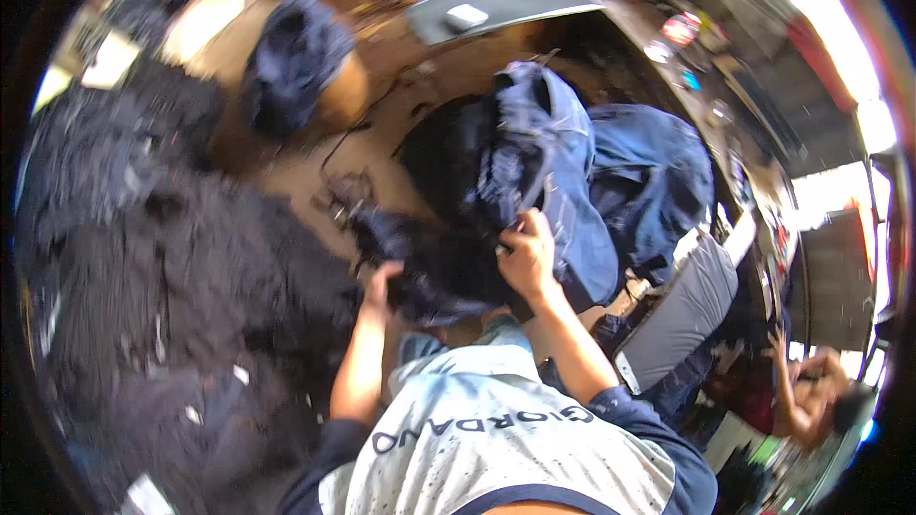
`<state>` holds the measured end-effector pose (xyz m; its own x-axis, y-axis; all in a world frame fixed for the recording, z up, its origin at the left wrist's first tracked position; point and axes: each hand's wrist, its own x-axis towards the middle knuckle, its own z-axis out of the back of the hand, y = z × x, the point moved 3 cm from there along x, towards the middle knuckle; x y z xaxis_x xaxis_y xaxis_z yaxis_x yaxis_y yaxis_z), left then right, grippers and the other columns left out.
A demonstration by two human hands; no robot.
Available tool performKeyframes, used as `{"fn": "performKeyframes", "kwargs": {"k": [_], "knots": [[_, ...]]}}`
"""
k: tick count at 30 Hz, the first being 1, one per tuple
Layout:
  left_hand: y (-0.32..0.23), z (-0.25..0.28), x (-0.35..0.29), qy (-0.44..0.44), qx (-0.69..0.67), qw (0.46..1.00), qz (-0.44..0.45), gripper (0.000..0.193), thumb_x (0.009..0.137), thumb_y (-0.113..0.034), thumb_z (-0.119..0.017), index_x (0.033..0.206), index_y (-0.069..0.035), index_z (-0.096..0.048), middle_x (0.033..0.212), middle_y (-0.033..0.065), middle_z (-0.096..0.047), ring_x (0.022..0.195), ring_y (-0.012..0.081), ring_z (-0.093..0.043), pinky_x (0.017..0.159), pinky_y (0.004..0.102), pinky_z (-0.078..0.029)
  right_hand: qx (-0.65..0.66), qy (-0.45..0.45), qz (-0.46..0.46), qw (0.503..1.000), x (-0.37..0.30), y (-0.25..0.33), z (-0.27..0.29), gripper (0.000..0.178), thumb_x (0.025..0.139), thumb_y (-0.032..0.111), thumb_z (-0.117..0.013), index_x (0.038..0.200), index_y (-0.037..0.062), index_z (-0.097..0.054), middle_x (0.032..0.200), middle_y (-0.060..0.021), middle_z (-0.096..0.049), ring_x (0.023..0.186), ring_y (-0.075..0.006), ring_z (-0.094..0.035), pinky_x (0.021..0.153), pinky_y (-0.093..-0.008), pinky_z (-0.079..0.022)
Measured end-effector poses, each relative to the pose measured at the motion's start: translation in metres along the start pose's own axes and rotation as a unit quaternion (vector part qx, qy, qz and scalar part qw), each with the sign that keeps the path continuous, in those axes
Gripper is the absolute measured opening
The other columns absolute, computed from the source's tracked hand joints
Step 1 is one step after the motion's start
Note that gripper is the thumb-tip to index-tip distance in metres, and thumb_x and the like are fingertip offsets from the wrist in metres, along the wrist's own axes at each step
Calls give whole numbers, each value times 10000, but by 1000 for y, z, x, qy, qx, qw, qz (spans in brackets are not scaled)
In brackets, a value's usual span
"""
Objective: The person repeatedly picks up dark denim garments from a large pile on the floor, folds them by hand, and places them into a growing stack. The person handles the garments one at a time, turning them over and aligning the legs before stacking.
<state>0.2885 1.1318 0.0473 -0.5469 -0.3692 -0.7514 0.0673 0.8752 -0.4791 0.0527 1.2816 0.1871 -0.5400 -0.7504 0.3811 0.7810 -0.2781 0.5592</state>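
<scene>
A dark navy garment (434, 267) is spread between my two hands, low in front of my body. My left hand (380, 288) is closed on its near left edge, though the picture is blurred there. With its fingers curled in, my right hand (528, 253) grips the cloth's right side. Just beyond that hand stands a bulging blue denim bundle (563, 167), touching or almost touching it. A second denim bundle (654, 176) rests to its right. The kind of garment I hold cannot be made out.
A big heap of black cloth (181, 277) fills the left side. Farther back are another dark blue bundle (291, 62) and a grey board (506, 5). A grey padded panel (682, 310) leans at the right. Another person (811, 391) is at the far right.
</scene>
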Motion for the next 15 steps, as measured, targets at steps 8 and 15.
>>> {"fn": "performKeyframes", "kwargs": {"k": [8,15], "knots": [[-44,65,-42,75,-88,992,-45,477,855,-461,-673,1095,-50,-634,929,94,-714,773,219,-703,725,369,-595,154,209,166,951,-74,141,-121,297,548,77,-701,841,38,-728,1033,-122,-571,965,-292,-527,834,-356,-483],[-125,109,-66,59,1,998,-38,163,819,-157,-694,939,-48,-684,854,78,-715,699,208,-692,698,331,-588,188,188,243,933,-53,195,-180,249,557,110,-690,795,36,-705,1030,-110,-554,945,-292,-509,820,-359,-480]]}}
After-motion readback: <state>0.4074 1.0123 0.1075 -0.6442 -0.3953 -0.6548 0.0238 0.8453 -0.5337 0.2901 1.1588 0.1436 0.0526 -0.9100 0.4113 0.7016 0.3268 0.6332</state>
